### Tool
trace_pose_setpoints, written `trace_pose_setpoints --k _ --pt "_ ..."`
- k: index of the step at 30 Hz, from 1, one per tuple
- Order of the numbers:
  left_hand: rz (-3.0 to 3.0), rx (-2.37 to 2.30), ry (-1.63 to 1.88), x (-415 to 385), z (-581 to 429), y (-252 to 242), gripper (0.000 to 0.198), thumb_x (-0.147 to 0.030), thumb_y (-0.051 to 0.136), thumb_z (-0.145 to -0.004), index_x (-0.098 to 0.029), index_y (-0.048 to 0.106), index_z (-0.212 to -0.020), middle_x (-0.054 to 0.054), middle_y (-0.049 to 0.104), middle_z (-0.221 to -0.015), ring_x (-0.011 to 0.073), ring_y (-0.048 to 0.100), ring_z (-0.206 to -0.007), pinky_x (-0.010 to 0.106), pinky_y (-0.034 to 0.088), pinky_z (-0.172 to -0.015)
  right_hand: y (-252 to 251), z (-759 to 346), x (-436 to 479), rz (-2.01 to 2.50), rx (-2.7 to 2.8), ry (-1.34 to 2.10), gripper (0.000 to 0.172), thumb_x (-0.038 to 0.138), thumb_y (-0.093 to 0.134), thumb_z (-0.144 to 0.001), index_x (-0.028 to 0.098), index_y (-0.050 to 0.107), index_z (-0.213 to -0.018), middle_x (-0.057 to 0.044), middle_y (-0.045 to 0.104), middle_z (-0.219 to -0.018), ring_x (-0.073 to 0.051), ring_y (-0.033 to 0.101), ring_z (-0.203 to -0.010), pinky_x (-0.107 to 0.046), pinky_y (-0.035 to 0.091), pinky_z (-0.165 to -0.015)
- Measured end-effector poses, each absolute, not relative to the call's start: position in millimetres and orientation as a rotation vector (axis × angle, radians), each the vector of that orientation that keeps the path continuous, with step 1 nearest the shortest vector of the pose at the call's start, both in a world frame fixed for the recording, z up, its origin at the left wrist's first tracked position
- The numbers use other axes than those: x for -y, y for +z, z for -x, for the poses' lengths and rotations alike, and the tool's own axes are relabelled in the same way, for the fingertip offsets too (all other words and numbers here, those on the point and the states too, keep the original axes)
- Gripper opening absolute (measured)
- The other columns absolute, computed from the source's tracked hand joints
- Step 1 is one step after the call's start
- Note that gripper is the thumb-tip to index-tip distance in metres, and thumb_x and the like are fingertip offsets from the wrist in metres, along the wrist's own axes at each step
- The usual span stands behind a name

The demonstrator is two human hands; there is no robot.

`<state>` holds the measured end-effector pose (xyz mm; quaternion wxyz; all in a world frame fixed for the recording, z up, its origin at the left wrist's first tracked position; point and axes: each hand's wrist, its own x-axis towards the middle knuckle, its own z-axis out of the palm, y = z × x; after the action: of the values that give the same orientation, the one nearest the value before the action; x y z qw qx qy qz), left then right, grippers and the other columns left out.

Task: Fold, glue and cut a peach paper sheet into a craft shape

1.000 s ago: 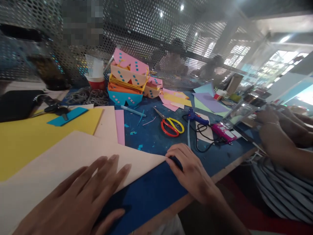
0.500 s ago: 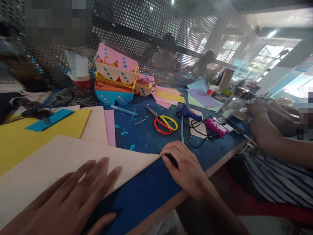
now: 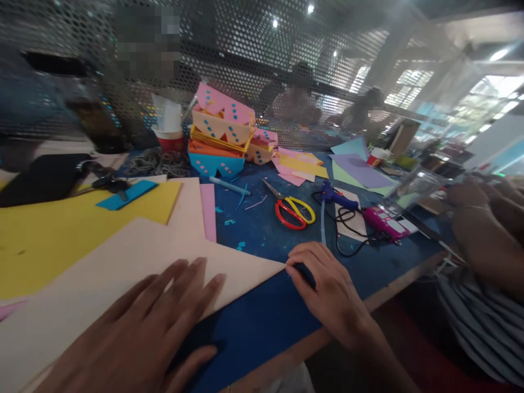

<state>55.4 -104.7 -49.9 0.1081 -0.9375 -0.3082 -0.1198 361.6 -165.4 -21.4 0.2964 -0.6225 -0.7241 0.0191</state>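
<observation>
A folded sheet of cream paper (image 3: 135, 251) lies across the front left of the blue table (image 3: 249, 322), tapering to a sharp point on the right. My left hand (image 3: 155, 322) rests flat on it with the fingers spread. At the pointed tip, my right hand (image 3: 323, 284) pinches the paper between thumb and fingers. Beyond that hand lie scissors (image 3: 295, 210) with one red and one yellow handle, blades apart. A blue glue gun (image 3: 338, 196) with a clear glue stick sits just behind my right hand.
Stacked decorated paper boxes (image 3: 221, 136) stand at the back before a perforated metal screen (image 3: 245, 54). Yellow paper (image 3: 53, 234), keys (image 3: 108, 183) and a blue strip (image 3: 129, 195) lie left. A magenta device (image 3: 385, 224) is right, near another person's arm (image 3: 475, 218).
My view has swung left, so everything appears shifted to the right. Both hands keep their places on the cream paper, the right one still pinching its tip.
</observation>
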Motion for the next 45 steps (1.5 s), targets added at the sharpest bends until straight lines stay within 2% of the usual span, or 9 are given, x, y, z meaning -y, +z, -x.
trace_pose_setpoints --k 10,17,26,31,39,45 --pt "2.650 0.906 -0.317 113.8 -58.8 -42.9 0.072 -0.063 0.046 -0.094 -0.031 0.029 -0.156 0.006 0.036 -0.160 0.0340 0.040 -0.141 0.050 0.028 -0.109 -30.0 -365.7 161.9 1.615 1.955 -0.023 0.006 0.018 0.058 -0.097 0.022 0.061 -0.094 -0.002 0.062 -0.103 -0.017 0.057 -0.099 -0.032 0.043 -0.089" --pt "2.654 0.907 -0.305 116.0 -60.6 -36.4 0.072 -0.064 0.045 -0.095 -0.032 0.028 -0.157 0.006 0.038 -0.159 0.0342 0.046 -0.137 0.050 0.037 -0.104 -30.0 -366.5 161.2 1.594 1.990 -0.055 0.007 0.020 0.057 -0.097 0.023 0.062 -0.094 -0.002 0.062 -0.103 -0.017 0.056 -0.101 -0.031 0.042 -0.088" --pt "2.655 0.901 -0.316 115.5 -62.6 -33.5 0.072 -0.063 0.050 -0.093 -0.030 0.033 -0.155 0.009 0.043 -0.156 0.0359 0.048 -0.134 0.052 0.040 -0.102 -29.2 -366.1 163.3 1.608 2.005 -0.061 0.007 0.020 0.057 -0.098 0.023 0.061 -0.094 -0.002 0.062 -0.104 -0.017 0.056 -0.101 -0.031 0.042 -0.089" --pt "2.650 0.896 -0.334 115.7 -63.3 -33.2 0.073 -0.061 0.051 -0.093 -0.032 0.029 -0.156 0.009 0.042 -0.156 0.0352 0.048 -0.134 0.051 0.037 -0.103 -27.9 -365.0 163.3 1.613 1.993 -0.050 0.008 0.019 0.057 -0.097 0.023 0.062 -0.093 -0.003 0.062 -0.103 -0.018 0.057 -0.100 -0.032 0.042 -0.089" --pt "2.717 0.902 -0.369 109.1 -56.6 -51.8 0.069 -0.058 0.051 -0.093 -0.039 0.028 -0.155 0.003 0.029 -0.163 0.0354 0.040 -0.140 0.052 0.026 -0.111 -23.7 -361.2 164.3 1.626 1.967 0.005 0.010 0.016 0.056 -0.097 0.022 0.063 -0.094 -0.004 0.062 -0.103 -0.018 0.057 -0.099 -0.033 0.044 -0.088" --pt "2.749 0.859 -0.390 106.1 -57.8 -49.3 0.066 -0.059 0.050 -0.093 -0.041 0.031 -0.154 0.002 0.034 -0.161 0.0359 0.044 -0.138 0.055 0.025 -0.113 -23.6 -361.5 165.8 1.646 1.964 0.007 0.009 0.017 0.055 -0.098 0.022 0.062 -0.096 -0.004 0.062 -0.105 -0.019 0.057 -0.100 -0.035 0.044 -0.090"
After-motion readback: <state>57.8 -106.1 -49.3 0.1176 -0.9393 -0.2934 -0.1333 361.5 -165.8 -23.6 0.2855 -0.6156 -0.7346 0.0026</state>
